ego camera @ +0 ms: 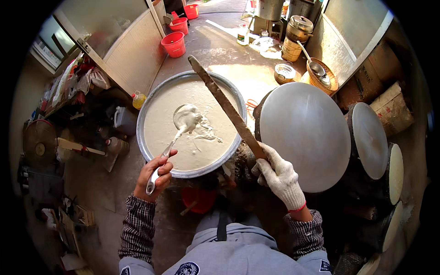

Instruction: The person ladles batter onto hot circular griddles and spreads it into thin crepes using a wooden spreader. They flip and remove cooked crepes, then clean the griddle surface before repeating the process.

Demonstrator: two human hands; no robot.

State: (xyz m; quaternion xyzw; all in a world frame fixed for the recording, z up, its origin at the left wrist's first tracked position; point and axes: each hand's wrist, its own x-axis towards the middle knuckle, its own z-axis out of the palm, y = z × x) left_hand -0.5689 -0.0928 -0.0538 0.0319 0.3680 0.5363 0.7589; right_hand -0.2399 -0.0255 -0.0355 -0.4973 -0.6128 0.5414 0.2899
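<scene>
My bare left hand (pixel 155 177) grips the handle of a metal ladle (pixel 169 148). The ladle's bowl, coated and heaped with batter, rests at the surface of the pale batter (pixel 161 120). That batter nearly fills a wide round metal tub (pixel 140 137). In a white knit glove, my right hand (pixel 276 170) is closed around the lower end of a long flat wooden stick (pixel 228 110). The stick slants up and left over the tub's right side, its edges crusted with residue. Just right of the gloved hand is a large round griddle (pixel 306 137) with a bare grey surface.
A second bare griddle (pixel 369 141) and several batter-covered ones (pixel 395 173) curve along the right. Red buckets (pixel 173 44) stand beyond the tub. A wicker basket (pixel 331 77) holds a metal ladle. An oil bottle (pixel 138 99) is at the tub's left, and a fan (pixel 40 141) farther left.
</scene>
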